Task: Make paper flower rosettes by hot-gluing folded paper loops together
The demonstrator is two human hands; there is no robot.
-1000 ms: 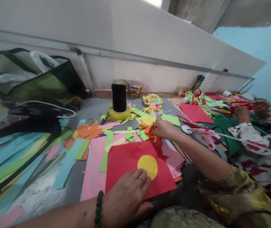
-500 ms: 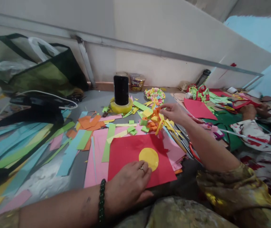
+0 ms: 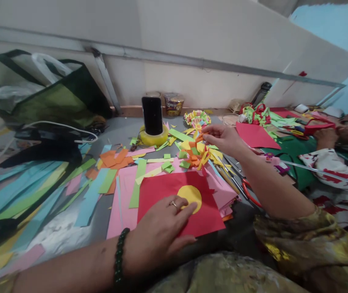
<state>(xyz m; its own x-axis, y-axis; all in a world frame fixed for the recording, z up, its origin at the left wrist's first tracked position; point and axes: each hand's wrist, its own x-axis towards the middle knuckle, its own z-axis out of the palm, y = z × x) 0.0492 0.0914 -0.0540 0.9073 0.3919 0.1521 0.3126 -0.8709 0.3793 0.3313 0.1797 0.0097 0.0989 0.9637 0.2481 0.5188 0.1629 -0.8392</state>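
Note:
My left hand [image 3: 157, 234] lies flat on a red paper sheet [image 3: 161, 191], its fingertips touching a yellow paper circle [image 3: 190, 195] that sits on the sheet. My right hand [image 3: 222, 138] is raised over a heap of small orange, yellow and green paper pieces [image 3: 196, 154] and pinches an orange paper piece [image 3: 200, 136] between thumb and fingers. Pink sheets [image 3: 123, 199] lie under the red one.
A black phone [image 3: 152, 115] stands in a yellow tape roll [image 3: 154, 138]. Long blue and green paper strips [image 3: 24, 191] cover the left. A green bag [image 3: 54, 97] sits at the back left. Red-handled scissors [image 3: 248, 191] lie by my right arm. Another person's hands [image 3: 329, 136] work at the right.
My right hand lifted from the heap with orange paper, rose and drew back slightly. My left hand slid further onto the yellow circle.

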